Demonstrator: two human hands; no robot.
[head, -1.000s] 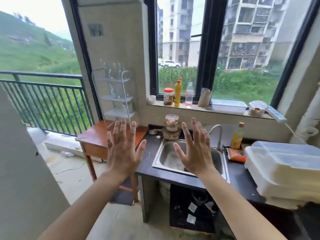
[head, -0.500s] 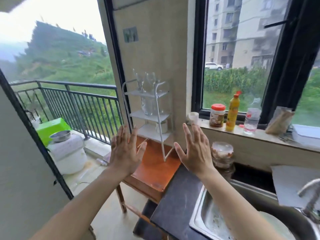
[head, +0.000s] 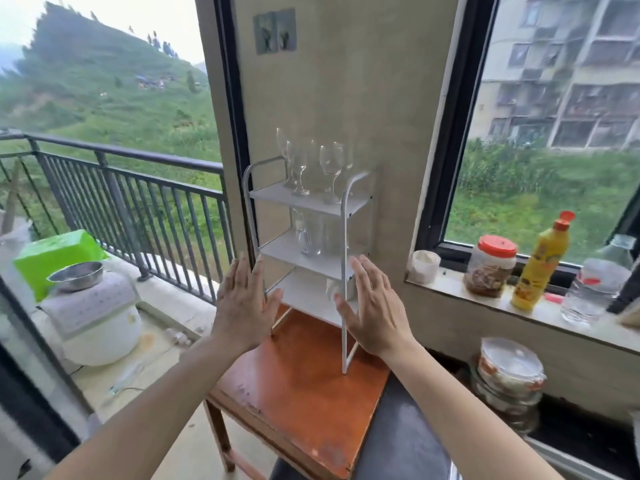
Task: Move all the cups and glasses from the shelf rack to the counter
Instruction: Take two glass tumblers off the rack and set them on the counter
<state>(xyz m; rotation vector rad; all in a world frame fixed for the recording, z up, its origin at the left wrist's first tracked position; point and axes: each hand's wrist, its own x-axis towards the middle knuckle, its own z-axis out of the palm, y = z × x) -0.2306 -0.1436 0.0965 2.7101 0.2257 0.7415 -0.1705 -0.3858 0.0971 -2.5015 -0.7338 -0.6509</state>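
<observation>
A white three-tier shelf rack (head: 343, 271) stands on a small orange-brown wooden table (head: 298, 386) against the wall. Several clear wine glasses (head: 330, 168) stand on its top tier. Clear glass mugs (head: 311, 237) sit on the middle tier. A white cup (head: 334, 289) rests on the bottom tier, partly hidden by my right hand. My left hand (head: 242, 303) and my right hand (head: 372, 306) are raised in front of the rack, both empty with fingers spread, one at each side of the lower tiers. The dark counter (head: 398, 438) begins right of the table.
On the window sill stand a small white cup (head: 424, 266), a red-lidded jar (head: 491, 265), a yellow bottle (head: 542, 261) and a clear water bottle (head: 599, 282). Stacked lidded containers (head: 509, 379) sit on the counter at the back. Left, on the balcony, a rice cooker (head: 97, 323) carries a steel bowl.
The view has swung left and closer, from the sink to the shelf rack, which is now centred and large. Both hands stay open and have come up to the rack's lower tiers.
</observation>
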